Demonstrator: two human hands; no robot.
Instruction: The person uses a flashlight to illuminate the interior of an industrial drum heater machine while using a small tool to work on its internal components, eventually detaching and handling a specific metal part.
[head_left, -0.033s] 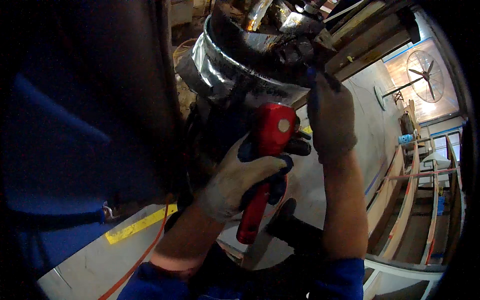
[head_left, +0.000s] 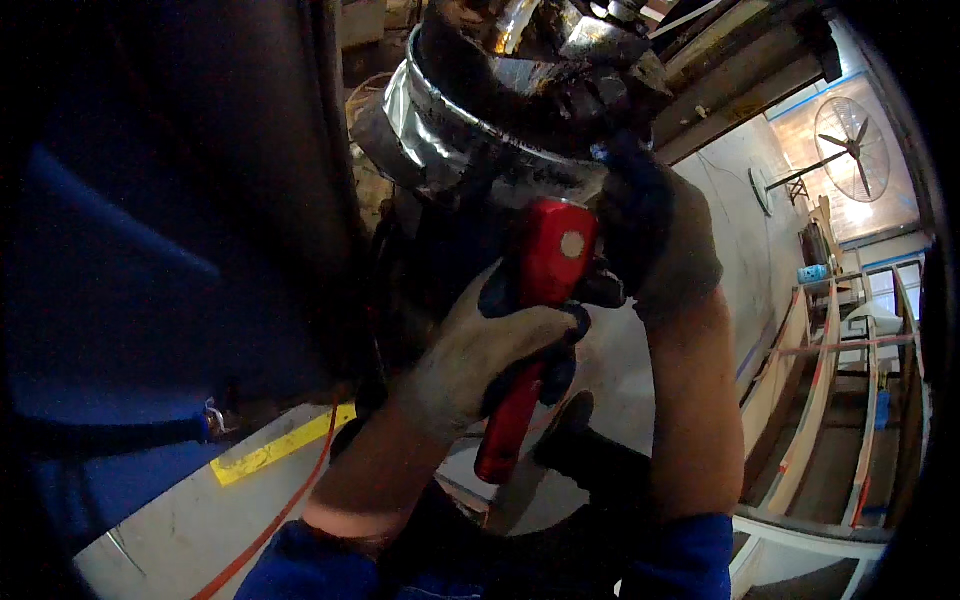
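My gloved left hand (head_left: 470, 360) grips a red flashlight-like tool (head_left: 560, 250), its wide head upward. My gloved right hand (head_left: 665, 235) is beside that head at the right, fingers curled near the rim of a round, grimy silver metal housing (head_left: 430, 125); what they hold is hidden in dark shadow. Blackened metal fittings (head_left: 610, 45) sit in the top of the housing, just above my hands.
A dark blue surface (head_left: 130, 300) fills the left. On the pale floor (head_left: 140, 545) lie a yellow strip (head_left: 260, 455) and an orange hose (head_left: 290, 505). Wooden frames (head_left: 800, 390) and a caged fan (head_left: 852, 148) are at the right, dark beams (head_left: 740, 80) above.
My right hand has turned and shifted slightly right, its fingers now more curled in shadow. The red tool and my left hand have moved a little up and right.
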